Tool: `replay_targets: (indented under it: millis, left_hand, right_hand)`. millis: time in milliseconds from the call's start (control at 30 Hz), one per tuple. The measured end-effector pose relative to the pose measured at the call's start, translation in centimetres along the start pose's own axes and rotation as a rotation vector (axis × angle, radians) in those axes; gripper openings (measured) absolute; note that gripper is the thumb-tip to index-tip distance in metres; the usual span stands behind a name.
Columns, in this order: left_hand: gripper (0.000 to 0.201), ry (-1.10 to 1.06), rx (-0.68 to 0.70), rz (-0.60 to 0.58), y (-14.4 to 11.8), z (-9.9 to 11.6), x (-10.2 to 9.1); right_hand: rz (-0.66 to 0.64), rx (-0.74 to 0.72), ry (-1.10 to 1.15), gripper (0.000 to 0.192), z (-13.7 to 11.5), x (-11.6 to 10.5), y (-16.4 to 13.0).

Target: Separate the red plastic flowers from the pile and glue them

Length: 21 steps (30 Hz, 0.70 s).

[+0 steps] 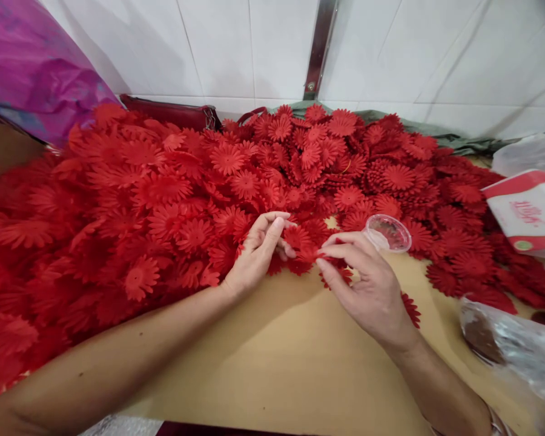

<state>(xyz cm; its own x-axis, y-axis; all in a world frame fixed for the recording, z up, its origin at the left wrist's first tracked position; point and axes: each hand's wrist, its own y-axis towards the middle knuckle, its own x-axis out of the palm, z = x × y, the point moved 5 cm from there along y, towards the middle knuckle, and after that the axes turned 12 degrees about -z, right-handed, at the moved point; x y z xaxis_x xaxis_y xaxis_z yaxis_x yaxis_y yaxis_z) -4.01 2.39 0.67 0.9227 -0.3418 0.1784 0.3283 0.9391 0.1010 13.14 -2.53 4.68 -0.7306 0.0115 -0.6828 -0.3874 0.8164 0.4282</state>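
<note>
Red fabric flower pieces point(227, 158) with many narrow petals lie in a big heap in front of me. At the heap's near edge, my right hand point(366, 275) pinches the petal tip of a red flower piece point(302, 245) between thumb and fingers. My left hand point(258, 248) is at that piece's left side, thumb and fingers curled together; whatever is between them is hidden. Under and beside my right hand lie more loose flower pieces, one of them point(410, 310) partly behind the wrist.
A clear round plastic tub point(402, 235) stands beyond my right hand. On the right are a red-and-white box point(527, 212) and a clear plastic bag point(513, 339) with something brown. A dark red purse point(172, 113) rests behind the heap, against the tiled wall point(222, 48). The tan tabletop point(272, 357) shows in front.
</note>
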Motion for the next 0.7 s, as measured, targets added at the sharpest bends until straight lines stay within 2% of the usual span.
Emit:
replay_targets:
  millis: [100,200,300,400,533,700]
  left_hand:
    - [0.034,0.154,0.132,0.063,-0.8,1.3,-0.1]
    - [0.030,0.297,0.343,0.064,-2.0,2.4,0.0]
    - [0.027,0.437,0.480,-0.039,-2.7,2.8,0.7]
    - [0.033,0.478,0.432,-0.165,-2.5,2.3,1.6]
    - [0.041,0.503,0.287,-0.188,-1.9,1.8,1.9]
    - [0.021,0.649,0.359,-0.227,-1.7,2.3,2.3]
  right_hand:
    - [-0.143,-0.010,-0.046,0.029,-0.1,0.4,-0.1]
    - [-0.106,0.013,-0.015,0.035,-0.2,-0.2,-0.2]
    - [-0.027,0.080,0.092,0.033,0.1,-0.7,-0.3]
    - [0.017,0.180,0.262,0.042,0.7,-0.3,-0.6]
    - [0.000,0.233,0.478,0.048,1.2,0.9,-0.8]
    - [0.053,0.286,0.524,0.034,1.3,1.1,-0.7]
